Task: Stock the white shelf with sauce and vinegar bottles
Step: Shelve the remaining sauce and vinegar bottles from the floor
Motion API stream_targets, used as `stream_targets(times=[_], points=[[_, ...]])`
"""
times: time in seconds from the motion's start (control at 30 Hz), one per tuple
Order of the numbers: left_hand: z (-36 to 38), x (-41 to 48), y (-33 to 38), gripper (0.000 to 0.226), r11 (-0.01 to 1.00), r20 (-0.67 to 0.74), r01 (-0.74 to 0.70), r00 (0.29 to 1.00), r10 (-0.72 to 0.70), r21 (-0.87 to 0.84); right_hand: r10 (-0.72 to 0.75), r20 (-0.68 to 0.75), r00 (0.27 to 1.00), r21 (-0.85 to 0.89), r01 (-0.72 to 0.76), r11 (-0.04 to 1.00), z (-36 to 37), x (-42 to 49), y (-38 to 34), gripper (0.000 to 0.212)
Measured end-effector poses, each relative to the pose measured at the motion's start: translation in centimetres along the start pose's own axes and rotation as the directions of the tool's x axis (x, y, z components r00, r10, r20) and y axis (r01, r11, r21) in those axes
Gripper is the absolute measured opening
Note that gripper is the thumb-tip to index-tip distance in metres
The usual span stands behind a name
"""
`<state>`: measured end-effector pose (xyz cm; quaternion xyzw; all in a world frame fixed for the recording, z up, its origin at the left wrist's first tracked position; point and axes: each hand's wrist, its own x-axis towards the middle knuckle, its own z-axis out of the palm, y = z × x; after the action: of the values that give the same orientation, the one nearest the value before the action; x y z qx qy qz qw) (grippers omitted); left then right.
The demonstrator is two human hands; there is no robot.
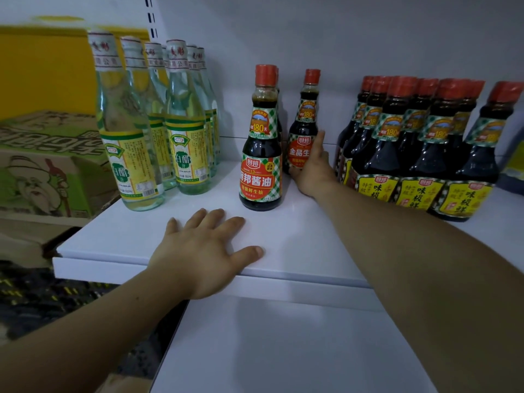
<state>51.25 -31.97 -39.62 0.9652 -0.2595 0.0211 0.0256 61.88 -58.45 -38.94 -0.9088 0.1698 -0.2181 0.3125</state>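
Note:
On the white shelf [297,251] stand several clear vinegar bottles [129,131] with yellow-green labels at the left. A dark soy sauce bottle [261,143] with a red cap stands in the middle, another one close behind it. My right hand [313,171] grips a second soy sauce bottle [304,120] farther back, fingers round its lower body. Flat on the shelf's front edge rests my left hand [204,251], fingers spread, holding nothing. Several dark sauce bottles [419,148] with yellow labels fill the right side.
Cardboard boxes [48,163] are stacked left of the shelf, in front of a yellow wall. A lower white shelf [283,350] lies below. The shelf's slotted upright [151,18] rises behind the vinegar bottles.

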Motion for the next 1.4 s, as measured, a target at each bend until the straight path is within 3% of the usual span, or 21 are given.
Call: stream_targets(times=[0.2,0.37,0.57,0.83,0.97,1.4], points=[[-0.2,0.3,-0.1,0.073,1.0,0.084,-0.001,0.996,0.002,-0.003,0.024,0.134,0.991,-0.153,-0.003,0.988,-2.9,-6.5,-0.8,0.094],[-1.6,-0.2,0.3,0.073,1.0,0.165,-0.006,0.986,0.011,-0.031,0.002,0.207,0.978,-0.259,0.053,0.964,-7.7,-13.9,-2.4,0.085],[-4.5,-4.6,2.8,0.072,0.986,0.07,-0.129,0.988,0.137,-0.109,-0.016,0.204,0.979,-0.328,0.083,0.941,-13.9,-19.5,-5.5,0.083],[-7.7,-12.2,3.4,0.076,0.985,0.037,-0.15,0.987,0.154,-0.083,-0.128,0.199,0.972,-0.318,0.187,0.93,-17.3,-26.1,-11.5,0.07],[-9.2,-15.9,3.0,0.076,0.987,0.009,-0.128,0.992,0.129,-0.093,-0.2,0.212,0.956,-0.307,0.26,0.916,-17.6,-28.7,-14.2,0.06],[-12.2,-24.4,-1.9,0.078,0.991,-0.014,0.104,0.994,-0.106,-0.085,-0.424,0.33,0.844,-0.215,0.504,0.836,-15.2,-32.8,-22.0,0.071]])
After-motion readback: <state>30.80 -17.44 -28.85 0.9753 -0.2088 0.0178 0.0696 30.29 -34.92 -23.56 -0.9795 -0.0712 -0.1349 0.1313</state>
